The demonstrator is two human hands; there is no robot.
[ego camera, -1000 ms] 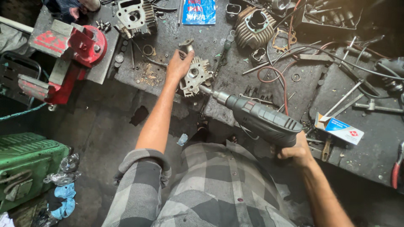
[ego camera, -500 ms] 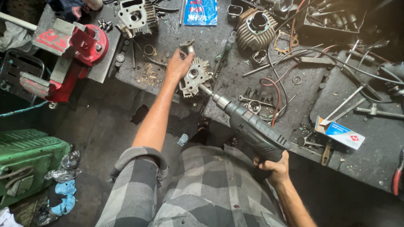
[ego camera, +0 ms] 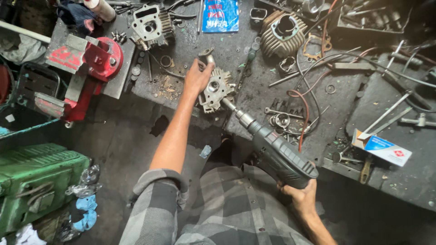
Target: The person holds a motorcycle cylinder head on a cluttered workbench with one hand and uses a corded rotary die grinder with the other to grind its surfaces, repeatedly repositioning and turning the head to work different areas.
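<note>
My left hand (ego camera: pixel 196 78) grips the left side of a grey metal engine part (ego camera: pixel 216 89) that lies near the front edge of the dark workbench (ego camera: pixel 254 95). My right hand (ego camera: pixel 300 197) holds the handle of a dark electric drill (ego camera: pixel 278 155) low over my lap. The drill's bit points up and left, and its tip meets the right side of the engine part.
A red bench vise (ego camera: pixel 93 63) is fixed at the bench's left end. Two finned cylinder parts (ego camera: pixel 284 34) (ego camera: pixel 152 26), a blue packet (ego camera: pixel 220 15), wires, spanners and a small white and blue box (ego camera: pixel 382 148) lie on the bench. A green metal case (ego camera: pixel 32 179) sits on the floor at left.
The drill and my right hand have dropped lower and closer to my body, tilting the drill steeper. The left hand stays on the engine part.
</note>
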